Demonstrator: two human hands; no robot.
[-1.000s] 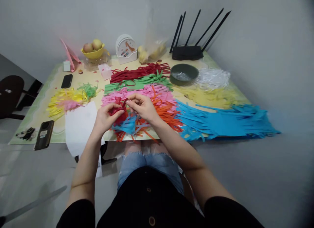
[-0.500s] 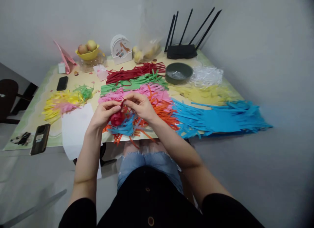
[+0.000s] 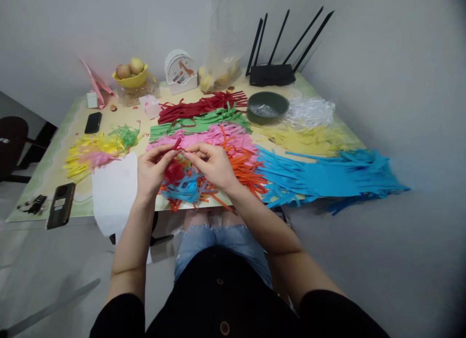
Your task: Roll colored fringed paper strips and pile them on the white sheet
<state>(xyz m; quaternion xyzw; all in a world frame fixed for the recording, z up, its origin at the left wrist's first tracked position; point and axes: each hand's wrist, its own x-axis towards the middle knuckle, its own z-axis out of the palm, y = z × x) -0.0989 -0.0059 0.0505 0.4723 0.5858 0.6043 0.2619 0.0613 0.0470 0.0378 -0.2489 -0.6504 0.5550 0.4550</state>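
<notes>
Near the table's front edge, my left hand (image 3: pixel 155 168) pinches a narrow red strip (image 3: pixel 176 144) that sticks up past its fingertips. My right hand (image 3: pixel 211 164) is closed at the strip's other side, its thumb and forefinger pressed together on a thin red part. A small gap separates the two hands. Beneath them lie a red bunch (image 3: pixel 174 170) and a light blue bunch (image 3: pixel 185 187) of strips. Pink strips (image 3: pixel 233 134) spread just behind my hands, and orange strips (image 3: pixel 245 173) lie beside my right hand.
Dark red (image 3: pixel 204 106), green (image 3: pixel 200 122), yellow (image 3: pixel 309 140) and blue strips (image 3: pixel 327 175) cover the table. Behind them stand a dark bowl (image 3: pixel 267 108), a black router (image 3: pixel 272 75) and a yellow fruit bowl (image 3: pixel 131 81). White paper (image 3: pixel 114 192) and a phone (image 3: pixel 61 205) lie left.
My hands have moved slightly apart, with the left one shifting left. The red strip now shows upright at the left fingertips. The view has shifted slightly.
</notes>
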